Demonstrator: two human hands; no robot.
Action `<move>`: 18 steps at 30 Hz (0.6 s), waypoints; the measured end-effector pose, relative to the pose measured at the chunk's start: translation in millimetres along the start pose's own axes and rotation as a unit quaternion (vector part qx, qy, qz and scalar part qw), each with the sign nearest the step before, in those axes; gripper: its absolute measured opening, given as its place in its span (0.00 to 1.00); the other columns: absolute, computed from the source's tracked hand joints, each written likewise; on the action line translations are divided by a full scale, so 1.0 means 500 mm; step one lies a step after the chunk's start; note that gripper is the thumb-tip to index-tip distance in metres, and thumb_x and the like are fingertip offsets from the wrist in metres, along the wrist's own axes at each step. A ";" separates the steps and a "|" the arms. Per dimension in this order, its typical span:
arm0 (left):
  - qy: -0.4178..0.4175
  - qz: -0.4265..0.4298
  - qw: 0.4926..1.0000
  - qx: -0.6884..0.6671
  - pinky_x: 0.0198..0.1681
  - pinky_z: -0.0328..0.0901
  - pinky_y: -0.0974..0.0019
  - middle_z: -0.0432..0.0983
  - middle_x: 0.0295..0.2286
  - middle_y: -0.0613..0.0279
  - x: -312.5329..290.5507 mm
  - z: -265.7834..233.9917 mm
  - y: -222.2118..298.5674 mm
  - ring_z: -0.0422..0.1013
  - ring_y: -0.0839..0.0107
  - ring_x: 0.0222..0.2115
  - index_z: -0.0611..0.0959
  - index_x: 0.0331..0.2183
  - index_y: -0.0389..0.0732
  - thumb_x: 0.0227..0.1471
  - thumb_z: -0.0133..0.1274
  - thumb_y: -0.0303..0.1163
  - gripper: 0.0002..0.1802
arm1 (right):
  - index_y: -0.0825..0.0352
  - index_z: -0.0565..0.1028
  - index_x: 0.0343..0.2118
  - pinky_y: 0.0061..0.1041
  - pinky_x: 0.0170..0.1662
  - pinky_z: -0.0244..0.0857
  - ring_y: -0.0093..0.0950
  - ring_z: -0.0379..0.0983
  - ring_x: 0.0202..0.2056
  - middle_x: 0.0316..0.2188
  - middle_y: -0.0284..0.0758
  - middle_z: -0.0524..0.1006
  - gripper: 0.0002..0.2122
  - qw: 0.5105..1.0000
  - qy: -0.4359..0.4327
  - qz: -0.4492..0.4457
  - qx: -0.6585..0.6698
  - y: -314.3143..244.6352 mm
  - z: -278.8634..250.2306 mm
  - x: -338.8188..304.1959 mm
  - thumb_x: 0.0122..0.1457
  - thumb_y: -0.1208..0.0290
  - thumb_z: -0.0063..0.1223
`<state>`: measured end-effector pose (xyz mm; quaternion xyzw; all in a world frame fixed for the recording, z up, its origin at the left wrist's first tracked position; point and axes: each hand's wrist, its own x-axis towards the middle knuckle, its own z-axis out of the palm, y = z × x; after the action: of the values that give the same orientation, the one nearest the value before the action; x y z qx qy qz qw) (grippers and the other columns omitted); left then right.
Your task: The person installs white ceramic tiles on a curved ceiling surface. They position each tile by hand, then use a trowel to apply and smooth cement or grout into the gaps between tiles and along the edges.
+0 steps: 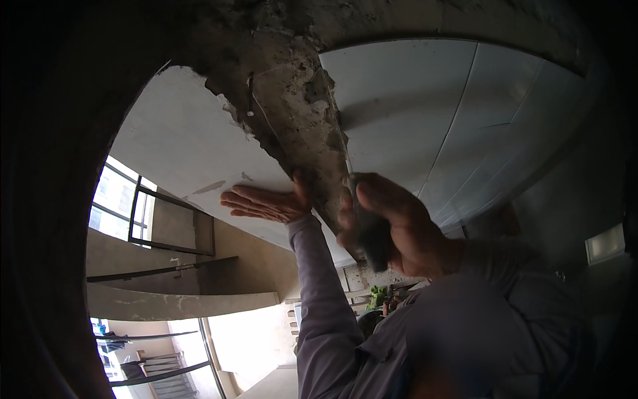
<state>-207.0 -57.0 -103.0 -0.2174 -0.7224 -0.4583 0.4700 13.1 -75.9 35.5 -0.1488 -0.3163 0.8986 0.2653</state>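
My left hand lies flat against a white wall surface, its fingers stretched out and its thumb at the rough edge. Beside that edge runs a bare strip of broken cement. My right hand is closed around a dark, blocky tool, held in front of the strip to the right of my left hand. Motion and shadow blur the tool, so its exact kind is unclear. Pale grey wall tiles with straight joints border the strip on the right.
A dark metal pin sticks out of the cement strip. Lower left, a dark-framed window stands near a curved ledge and metal railings. Something green and other clutter show low behind my arms.
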 end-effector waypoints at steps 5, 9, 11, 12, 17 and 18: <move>0.001 -0.012 1.000 -0.001 0.62 0.30 0.40 0.37 0.61 0.39 -0.001 0.002 0.002 0.33 0.46 0.63 0.46 0.62 0.37 0.43 0.35 0.76 0.61 | 0.66 0.65 0.43 0.32 0.36 0.74 0.25 0.70 0.33 0.34 0.32 0.67 0.15 0.999 -0.045 0.025 0.008 0.032 -0.004 -0.002 0.60 0.62 0.50; -0.007 0.003 1.000 0.008 0.62 0.30 0.39 0.36 0.61 0.39 -0.002 0.003 -0.005 0.33 0.46 0.63 0.45 0.62 0.36 0.43 0.34 0.76 0.61 | 0.65 0.66 0.41 0.30 0.37 0.71 0.22 0.69 0.34 0.33 0.30 0.69 0.14 0.999 -0.038 -0.003 -0.005 0.007 -0.023 0.032 0.59 0.61 0.51; -0.013 0.006 1.000 0.012 0.61 0.30 0.38 0.35 0.61 0.39 -0.001 -0.003 -0.006 0.32 0.45 0.63 0.45 0.62 0.36 0.43 0.34 0.76 0.61 | 0.65 0.66 0.42 0.30 0.38 0.70 0.22 0.69 0.34 0.34 0.30 0.69 0.15 1.000 -0.025 0.009 0.002 -0.003 -0.018 0.027 0.59 0.61 0.51; -0.015 0.004 1.000 0.011 0.61 0.30 0.38 0.35 0.61 0.39 0.000 -0.004 -0.007 0.32 0.45 0.63 0.44 0.62 0.37 0.43 0.34 0.76 0.61 | 0.65 0.66 0.42 0.30 0.38 0.70 0.22 0.69 0.35 0.34 0.30 0.69 0.14 1.000 -0.016 0.007 0.005 -0.001 -0.017 0.026 0.59 0.62 0.51; -0.014 0.005 1.000 0.012 0.61 0.29 0.38 0.35 0.61 0.39 -0.003 -0.002 -0.008 0.32 0.44 0.63 0.44 0.62 0.36 0.43 0.34 0.76 0.61 | 0.66 0.65 0.42 0.29 0.39 0.74 0.24 0.69 0.36 0.34 0.31 0.68 0.14 0.999 -0.026 -0.021 -0.005 0.025 0.011 -0.002 0.60 0.60 0.49; -0.023 -0.001 1.000 0.011 0.61 0.29 0.38 0.35 0.61 0.38 -0.008 0.001 -0.010 0.32 0.44 0.63 0.44 0.62 0.36 0.43 0.34 0.76 0.61 | 0.66 0.65 0.42 0.30 0.39 0.73 0.24 0.69 0.36 0.34 0.31 0.68 0.14 0.999 -0.039 -0.021 -0.001 0.026 0.011 -0.004 0.60 0.61 0.49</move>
<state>-209.1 -58.5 -108.8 -0.2220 -0.7381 -0.4456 0.4553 7.5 -88.4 31.5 -0.1076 -0.3306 0.8974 0.2717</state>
